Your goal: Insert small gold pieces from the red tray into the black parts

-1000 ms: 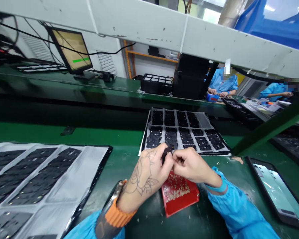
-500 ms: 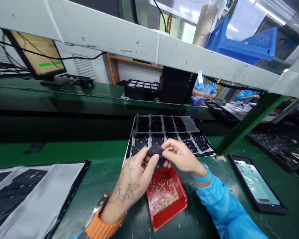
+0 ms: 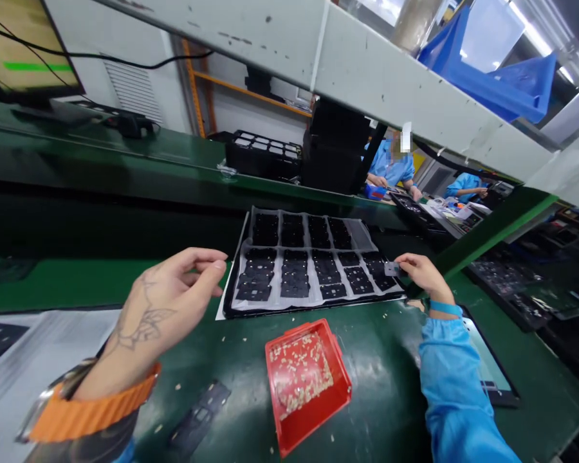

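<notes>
In the head view, a thin, greyish flat piece is pinched between the right hand's thumb and fingers at the right edge of a shallow tray, whose pockets are lined with cloudy, wrinkled sheeting. The left hand is held relaxed near the tray's left side, fingers loosely bent. A glossy red plastic bin is scattered with beige slivers; a matt dark plate is left on the smooth green tabletop.

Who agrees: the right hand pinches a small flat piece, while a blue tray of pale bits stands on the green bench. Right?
The tray of pale bits on the green bench is red, not blue, as the head view shows; the right hand does pinch a small flat piece.
</notes>
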Motion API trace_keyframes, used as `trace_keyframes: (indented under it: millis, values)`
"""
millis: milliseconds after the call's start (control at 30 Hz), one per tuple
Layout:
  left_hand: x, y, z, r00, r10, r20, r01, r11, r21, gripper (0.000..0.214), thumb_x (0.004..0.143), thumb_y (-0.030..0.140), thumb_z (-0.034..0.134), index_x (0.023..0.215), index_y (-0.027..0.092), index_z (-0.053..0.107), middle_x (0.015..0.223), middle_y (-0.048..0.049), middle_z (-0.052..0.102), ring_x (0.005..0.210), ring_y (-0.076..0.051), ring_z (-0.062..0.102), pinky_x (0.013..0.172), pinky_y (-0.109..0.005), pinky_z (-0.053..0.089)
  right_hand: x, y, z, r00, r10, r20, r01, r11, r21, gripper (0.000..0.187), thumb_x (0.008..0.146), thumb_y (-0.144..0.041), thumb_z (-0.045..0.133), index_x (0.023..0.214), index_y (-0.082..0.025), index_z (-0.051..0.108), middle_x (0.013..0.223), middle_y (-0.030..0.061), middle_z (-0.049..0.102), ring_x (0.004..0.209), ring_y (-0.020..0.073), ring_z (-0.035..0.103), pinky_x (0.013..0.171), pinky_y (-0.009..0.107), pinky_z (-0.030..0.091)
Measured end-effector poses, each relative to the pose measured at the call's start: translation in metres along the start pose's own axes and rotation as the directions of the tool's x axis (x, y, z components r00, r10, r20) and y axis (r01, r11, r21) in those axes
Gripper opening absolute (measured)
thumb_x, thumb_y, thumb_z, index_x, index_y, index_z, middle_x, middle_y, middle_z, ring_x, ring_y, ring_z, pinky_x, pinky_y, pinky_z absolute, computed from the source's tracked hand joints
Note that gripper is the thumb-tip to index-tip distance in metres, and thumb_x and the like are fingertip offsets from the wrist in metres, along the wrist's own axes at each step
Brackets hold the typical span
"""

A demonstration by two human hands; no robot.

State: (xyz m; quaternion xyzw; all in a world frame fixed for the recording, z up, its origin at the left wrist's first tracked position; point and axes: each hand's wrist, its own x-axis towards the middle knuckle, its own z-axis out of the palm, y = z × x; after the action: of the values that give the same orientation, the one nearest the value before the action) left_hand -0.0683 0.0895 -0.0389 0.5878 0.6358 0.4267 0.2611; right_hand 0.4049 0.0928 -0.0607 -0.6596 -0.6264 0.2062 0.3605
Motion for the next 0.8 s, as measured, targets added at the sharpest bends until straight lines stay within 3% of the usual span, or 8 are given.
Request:
trace_keyframes:
  millis: [133, 267, 433, 600, 700, 800]
  values:
    - [0.007, -0.009, 0.002, 0.995, -0.103, -0.009, 0.103, 0.987, 0.120, 0.024, 0.079, 0.034, 0.057, 0.094, 0.021, 0.069, 0.060, 0.0054, 0.062, 0.056, -0.015, 0.056, 0.056, -0.021, 0.038, 0.010, -0.002, 0.008, 0.999, -0.036, -0.007, 0.036, 0.999, 0.006, 0.038, 0.072, -0.047, 0.056, 0.085, -0.013, 0.069, 0.069, 0.0040, 0.059, 0.061, 0.0215, 0.049, 0.055, 0.029, 0.034]
    - [0.018, -0.050, 0.009, 0.988, -0.111, -0.104, 0.132, 0.966, 0.221, 0.019, 0.084, 0.034, 0.055, 0.086, 0.019, 0.067, 0.065, 0.0024, 0.063, 0.069, -0.018, 0.061, 0.065, -0.023, 0.039, 0.024, -0.018, 0.027, 0.994, -0.101, 0.044, 0.100, 0.994, 0.038, 0.034, 0.074, -0.042, 0.055, 0.087, -0.013, 0.067, 0.071, 0.0039, 0.059, 0.059, 0.0200, 0.049, 0.054, 0.028, 0.035]
    - [0.026, -0.099, 0.025, 0.963, -0.135, -0.234, 0.196, 0.946, 0.258, 0.019, 0.085, 0.029, 0.049, 0.075, 0.017, 0.061, 0.070, -0.0062, 0.063, 0.076, -0.025, 0.060, 0.068, -0.029, 0.038, 0.022, -0.052, 0.091, 0.943, -0.171, 0.285, 0.140, 0.982, 0.126, 0.026, 0.080, -0.032, 0.052, 0.094, -0.013, 0.062, 0.068, 0.0012, 0.058, 0.052, 0.0172, 0.053, 0.047, 0.023, 0.039]
    - [0.024, -0.113, 0.033, 0.970, -0.079, -0.229, 0.143, 0.950, 0.279, 0.020, 0.085, 0.031, 0.047, 0.076, 0.019, 0.060, 0.071, -0.0057, 0.064, 0.077, -0.024, 0.061, 0.072, -0.029, 0.040, 0.009, -0.078, 0.168, 0.846, -0.252, 0.470, 0.197, 0.967, 0.165, 0.014, 0.084, -0.014, 0.048, 0.093, -0.015, 0.059, 0.067, -0.0023, 0.059, 0.049, 0.0149, 0.058, 0.047, 0.019, 0.041]
    - [0.023, -0.116, 0.034, 0.973, -0.049, -0.225, 0.115, 0.950, 0.291, 0.022, 0.087, 0.031, 0.045, 0.076, 0.019, 0.059, 0.069, -0.0053, 0.063, 0.076, -0.023, 0.062, 0.072, -0.029, 0.040, 0.007, -0.083, 0.191, 0.827, -0.284, 0.485, 0.253, 0.959, 0.131, 0.017, 0.082, -0.004, 0.049, 0.089, -0.015, 0.060, 0.069, -0.0025, 0.060, 0.052, 0.0133, 0.057, 0.050, 0.018, 0.039]
    - [0.024, -0.119, 0.036, 0.977, -0.019, -0.211, 0.082, 0.951, 0.297, 0.023, 0.088, 0.031, 0.043, 0.075, 0.019, 0.059, 0.069, -0.0057, 0.064, 0.077, -0.024, 0.062, 0.072, -0.030, 0.040, 0.008, -0.085, 0.197, 0.811, -0.305, 0.499, 0.304, 0.949, 0.085, 0.018, 0.081, -0.002, 0.051, 0.087, -0.015, 0.062, 0.069, -0.0022, 0.061, 0.060, 0.0147, 0.058, 0.054, 0.019, 0.038]
